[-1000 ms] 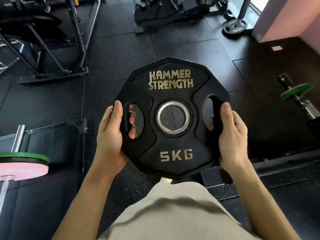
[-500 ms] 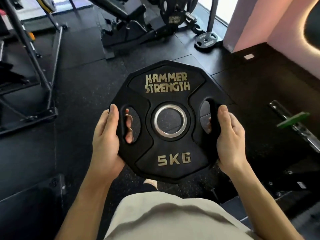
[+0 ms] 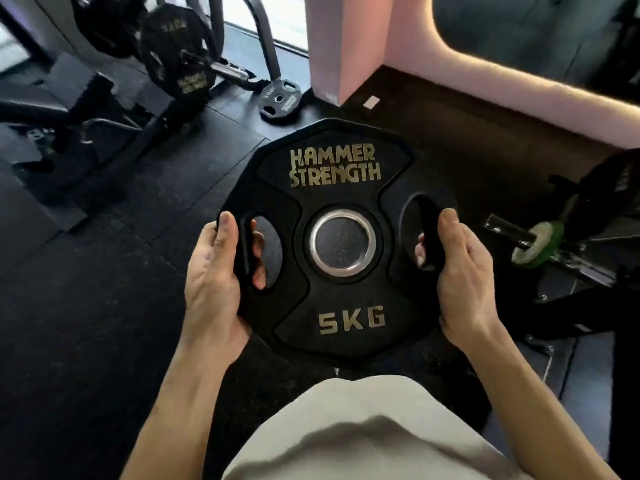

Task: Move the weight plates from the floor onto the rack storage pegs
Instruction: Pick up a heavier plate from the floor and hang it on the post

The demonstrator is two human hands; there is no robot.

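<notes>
While our fingers (image 3: 258,252) curl through its side slots, our left hand (image 3: 214,271) and right hand (image 3: 460,271) grasp the 5 kg plate (image 3: 341,306) mid-frame above the floor (image 3: 86,306); upper left, blurred plates (image 3: 176,57) seemingly hang on a rack.

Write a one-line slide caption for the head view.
Both hands, left hand and right hand, grip a 5 kg plate above the gym floor.
</notes>
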